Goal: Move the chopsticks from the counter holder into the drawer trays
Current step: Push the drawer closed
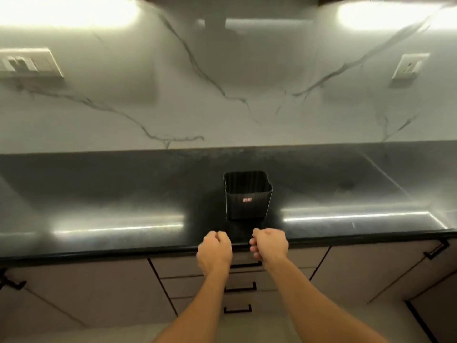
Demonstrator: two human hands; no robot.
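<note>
Head view of a kitchen counter (99, 194). We see the left hand (214, 251) and the right hand (269, 245) side by side over the counter's front edge, each with fingers curled into a loose fist and nothing visible in either. The black holder (248, 196) stands upright on the counter just beyond them, touched by neither hand. No chopsticks rise above its rim, and we find none on the counter or in the hands (the holder's dark interior is only partly visible, so short ones lying inside cannot be ruled out). The drawer (178, 266) under the hands is closed, its handle (246, 264) between the wrists, so the trays are hidden. We judge the step to be one of two: either the transfer is complete and the drawer is shut, or nothing has begun. If the latter, the next move calls for pulling that handle to expose the trays, then reaching into the holder. The holder bears a small red label (247, 200) with pale marks, too blurred to read; we find no other writing.
</note>
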